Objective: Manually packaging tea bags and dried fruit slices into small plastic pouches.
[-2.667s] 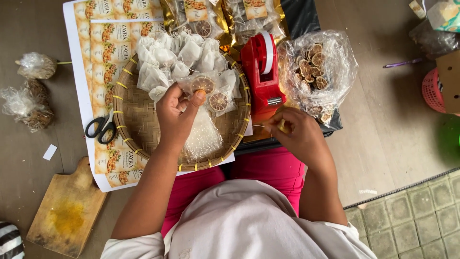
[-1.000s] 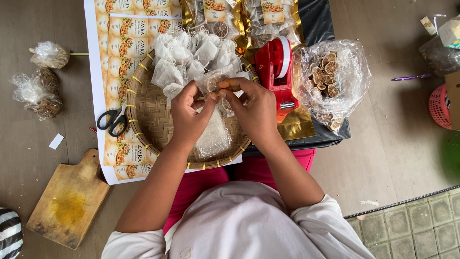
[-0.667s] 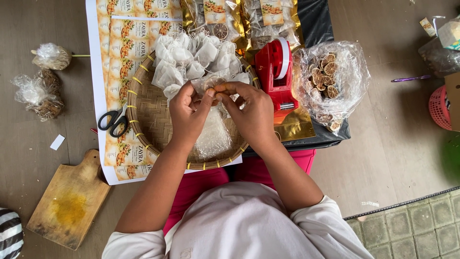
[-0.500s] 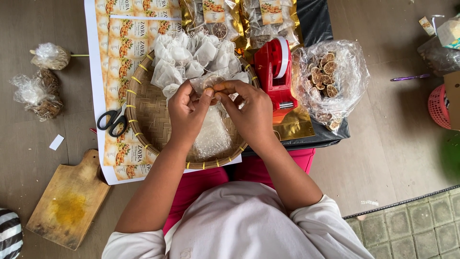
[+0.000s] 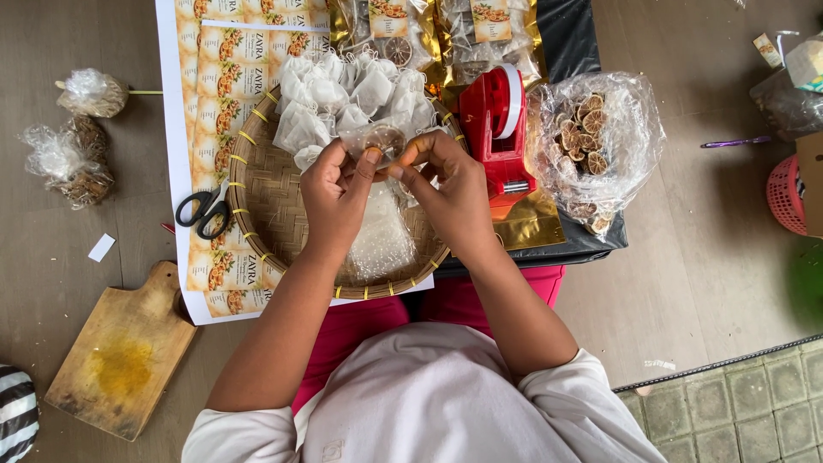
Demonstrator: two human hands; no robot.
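Here the left hand (image 5: 336, 193) and the right hand (image 5: 450, 184) meet above a round woven tray (image 5: 266, 201), and both pinch one small clear pouch (image 5: 381, 141) between thumb and fingertips. The left hand takes the pouch at its left lower edge, the right hand at its right edge. Inside the pouch a dried round slice shows through the plastic. The pouch is held in the air, just in front of a pile of filled white pouches (image 5: 343, 99) that lies on the far part of the tray. Under the hands, on the tray, lies a flat stack of empty clear bags (image 5: 381, 244).

Just right of the right hand stands a red tape dispenser (image 5: 497, 129) on a dark surface. Further right is an open plastic bag of dried slices (image 5: 596, 141). Black scissors (image 5: 206, 210) lie at the left rim of the tray, on a sheet of printed labels (image 5: 223, 69). On the floor, at the lower left, lies a wooden cutting board (image 5: 124, 351), and two tied small bags (image 5: 73, 146) lie well apart at the far left.
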